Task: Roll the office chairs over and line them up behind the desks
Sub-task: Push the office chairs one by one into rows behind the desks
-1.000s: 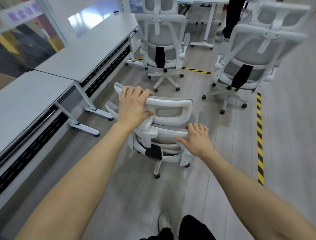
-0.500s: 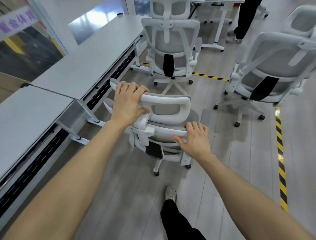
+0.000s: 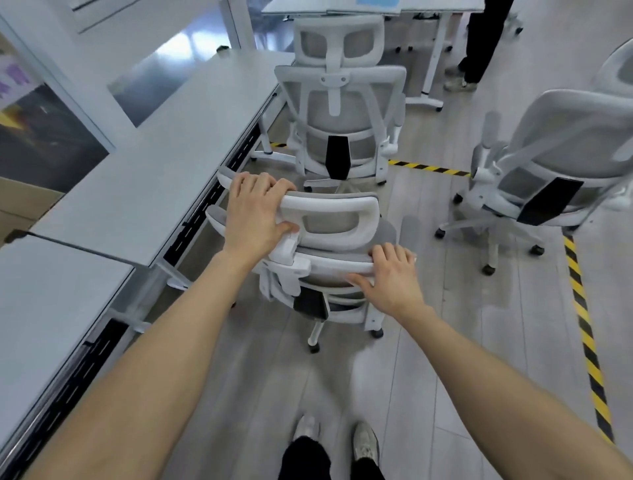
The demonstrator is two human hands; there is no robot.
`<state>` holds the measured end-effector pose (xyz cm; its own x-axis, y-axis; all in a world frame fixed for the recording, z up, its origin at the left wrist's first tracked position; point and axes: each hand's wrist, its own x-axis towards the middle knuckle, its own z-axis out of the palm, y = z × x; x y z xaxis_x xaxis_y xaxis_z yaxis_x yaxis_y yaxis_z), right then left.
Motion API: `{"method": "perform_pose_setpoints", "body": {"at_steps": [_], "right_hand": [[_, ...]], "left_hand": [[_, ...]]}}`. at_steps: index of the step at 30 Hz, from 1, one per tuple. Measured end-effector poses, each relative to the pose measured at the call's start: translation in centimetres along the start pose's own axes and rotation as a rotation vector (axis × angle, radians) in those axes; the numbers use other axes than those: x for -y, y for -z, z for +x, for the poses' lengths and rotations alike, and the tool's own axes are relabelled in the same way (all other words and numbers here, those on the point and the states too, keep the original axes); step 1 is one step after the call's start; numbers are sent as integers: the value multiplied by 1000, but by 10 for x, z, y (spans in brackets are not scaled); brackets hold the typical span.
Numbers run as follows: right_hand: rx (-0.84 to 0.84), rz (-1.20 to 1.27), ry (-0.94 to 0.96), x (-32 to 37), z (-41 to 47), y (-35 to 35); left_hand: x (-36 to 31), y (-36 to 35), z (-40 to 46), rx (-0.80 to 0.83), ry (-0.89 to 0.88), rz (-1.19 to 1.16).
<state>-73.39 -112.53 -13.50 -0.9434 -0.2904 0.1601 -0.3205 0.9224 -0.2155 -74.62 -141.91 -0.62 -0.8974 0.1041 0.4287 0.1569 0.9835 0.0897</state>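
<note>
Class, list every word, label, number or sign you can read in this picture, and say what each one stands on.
None can be read.
Purple characters on the sign at the left edge: too blurred to read.
Blue patch on the far desk at the top: no legible text.
Yellow-and-black floor tape: stripes only, no words.
The chairs show no readable brand.

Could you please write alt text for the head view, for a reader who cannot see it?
A person's left hand grips the headrest of a white chair and the right hand its backrest, beside grey desks on the left. A second chair stands just ahead, a third at right by striped floor tape.
</note>
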Motion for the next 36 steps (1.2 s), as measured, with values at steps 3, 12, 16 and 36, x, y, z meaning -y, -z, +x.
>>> {"method": "perform_pose_setpoints", "body": {"at_steps": [3,12,16,36], "right_hand": [[43,-52,-26,3,31,-3],[40,-101,-205,52,84,-19],[-12,-84,-280,57,100,-25],[-13,-158,-296,60,137,-39]], "left_hand": [[19,-12,24,-2,-15,17],[60,-35,76,-21,-69,8],[70,-42,90,-33,-91,-11],[94,-55,119,-47,-114,-23]]}}
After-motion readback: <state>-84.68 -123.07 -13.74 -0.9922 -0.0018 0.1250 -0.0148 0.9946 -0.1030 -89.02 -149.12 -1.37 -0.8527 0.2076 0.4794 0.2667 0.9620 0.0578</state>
